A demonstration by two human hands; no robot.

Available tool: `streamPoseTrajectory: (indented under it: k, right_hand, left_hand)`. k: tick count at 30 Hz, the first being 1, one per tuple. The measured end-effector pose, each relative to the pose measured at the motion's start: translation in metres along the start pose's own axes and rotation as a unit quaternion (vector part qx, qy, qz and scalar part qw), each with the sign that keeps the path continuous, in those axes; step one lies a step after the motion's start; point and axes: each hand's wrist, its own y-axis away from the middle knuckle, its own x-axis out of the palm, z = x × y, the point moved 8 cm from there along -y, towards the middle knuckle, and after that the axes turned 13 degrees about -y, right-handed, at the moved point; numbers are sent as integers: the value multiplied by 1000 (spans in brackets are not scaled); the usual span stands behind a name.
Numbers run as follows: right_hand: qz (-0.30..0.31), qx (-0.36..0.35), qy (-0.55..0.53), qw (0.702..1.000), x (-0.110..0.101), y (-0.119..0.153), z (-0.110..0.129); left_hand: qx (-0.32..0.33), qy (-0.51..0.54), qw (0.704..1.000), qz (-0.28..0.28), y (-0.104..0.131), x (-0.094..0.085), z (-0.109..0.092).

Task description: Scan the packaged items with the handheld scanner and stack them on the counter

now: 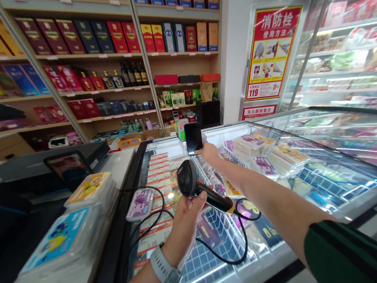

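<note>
My left hand, with a grey watch on the wrist, is closed around a black barcode scanner. The scanner's head tilts up to the left above the freezer's glass top, and its black cable loops down and back to the left. Farther out, my right hand grips a black smartphone at its lower right edge, near the far rim of the freezer. The phone stands upright with a dark screen; most of my right fingers are hidden behind it. A purple-labelled flat plastic pack lies on the glass left of the scanner.
Stacks of flat packs, yellow-labelled and blue-labelled, stand on the left counter beside another phone. Price labels line the glass. White wire baskets hold frozen goods inside the freezer. Shelves of boxed bottles rise behind.
</note>
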Motion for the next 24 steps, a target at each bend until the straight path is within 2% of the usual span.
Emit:
streamPoseTrajectory:
  k: [13, 24]
  right_hand:
    - [8, -2, -4, 1000, 1, -4, -4]
    - [16, 3, -18, 1000, 1, -8, -9]
  left_hand:
    - [14, 7, 1000, -4, -2, -1, 3]
    - [-3, -20, 1000, 2, -1, -1, 6]
